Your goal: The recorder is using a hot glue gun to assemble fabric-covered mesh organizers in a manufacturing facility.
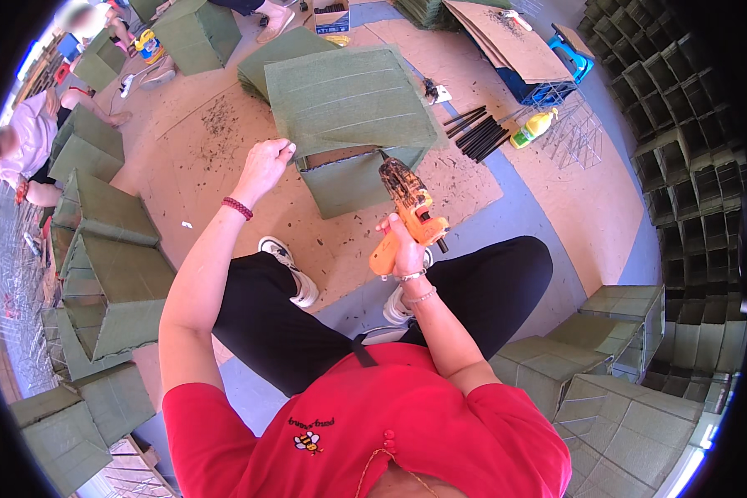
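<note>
A green fabric-like sheet (340,91) lies over the top of a green box (344,187) on the floor in front of me. A gap shows between the sheet's near edge and the box wall, with brown board inside. My left hand (266,168) is closed at the sheet's near left corner, pinching its edge. In my right hand (404,247) is an orange glue gun (407,195), its front smeared dark. Its nozzle points at the near edge of the box, close to the sheet. A black stick pokes out of the gun's back end.
Black glue sticks (477,133) lie at the right beside a yellow bottle (534,129) and wire frames (574,141). Green boxes (120,282) stand at left and more boxes (631,423) at lower right. Stacked compartments (672,158) line the right. Another person (33,137) sits far left.
</note>
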`<move>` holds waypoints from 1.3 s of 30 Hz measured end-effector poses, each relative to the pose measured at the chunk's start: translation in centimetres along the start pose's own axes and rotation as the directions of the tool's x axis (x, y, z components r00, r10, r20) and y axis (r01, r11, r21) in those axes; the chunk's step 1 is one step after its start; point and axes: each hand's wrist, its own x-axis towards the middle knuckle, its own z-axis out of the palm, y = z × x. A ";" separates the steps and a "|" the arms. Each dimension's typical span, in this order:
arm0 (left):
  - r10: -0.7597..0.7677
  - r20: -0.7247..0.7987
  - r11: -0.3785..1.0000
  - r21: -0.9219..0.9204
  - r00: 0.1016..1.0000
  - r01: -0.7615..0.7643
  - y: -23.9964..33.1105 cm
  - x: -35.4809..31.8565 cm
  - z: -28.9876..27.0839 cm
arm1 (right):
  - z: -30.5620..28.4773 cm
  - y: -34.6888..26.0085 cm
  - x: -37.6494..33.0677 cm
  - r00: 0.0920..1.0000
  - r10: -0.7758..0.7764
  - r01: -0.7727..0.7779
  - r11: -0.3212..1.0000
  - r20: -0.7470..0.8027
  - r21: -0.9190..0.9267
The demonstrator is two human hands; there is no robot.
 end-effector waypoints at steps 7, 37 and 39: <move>0.059 -0.050 0.998 0.039 0.997 -0.057 -0.7 0.0 0.3 | -0.3 -0.3 0.2 1.000 -0.018 0.019 1.000 0.019 -0.019; 0.012 -0.020 0.999 -0.047 1.000 -0.013 -1.2 0.5 0.5 | -1.2 -1.3 1.3 0.998 -0.051 0.051 0.998 -0.036 -0.024; 0.055 -0.036 0.998 -0.008 0.998 -0.056 -1.6 0.6 0.8 | -0.9 -1.1 1.0 0.999 -0.044 0.044 0.999 -0.022 -0.023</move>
